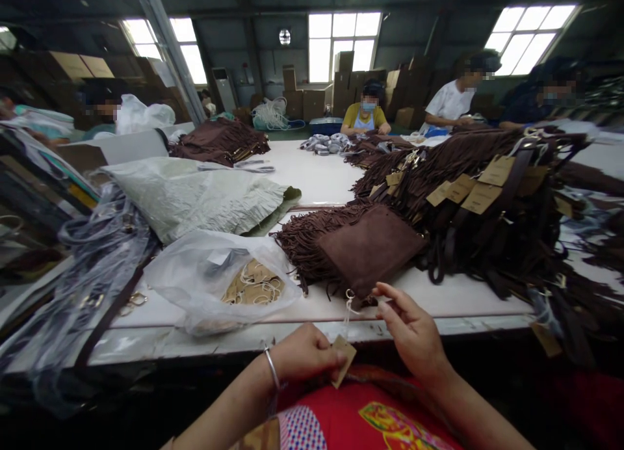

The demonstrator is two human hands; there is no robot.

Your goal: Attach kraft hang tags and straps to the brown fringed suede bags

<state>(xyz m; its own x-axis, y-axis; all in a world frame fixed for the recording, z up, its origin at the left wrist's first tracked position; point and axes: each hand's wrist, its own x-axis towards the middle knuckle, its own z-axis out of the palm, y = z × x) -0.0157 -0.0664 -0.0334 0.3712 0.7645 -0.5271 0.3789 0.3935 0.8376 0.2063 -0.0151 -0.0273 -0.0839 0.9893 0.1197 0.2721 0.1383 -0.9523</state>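
My left hand (309,354), with a silver bangle at its wrist, pinches a tan paper tag (345,360) in front of the table edge. A white string (348,317) runs from the tag up to a ring at the near corner of a brown fringed bag (371,245). That bag lies flat, its fringe spread to the left. Beside the bag's near corner is my right hand (407,323), thumb and index finger close together near the string; what they hold, if anything, is too small to make out.
A clear plastic bag (195,287) holds tan tags (253,284). Brown tagged bags (487,209) are heaped at the right. Plastic-wrapped straps (104,242) hang at the left, near a pale sheet (195,196). Several people sit across the table (316,170).
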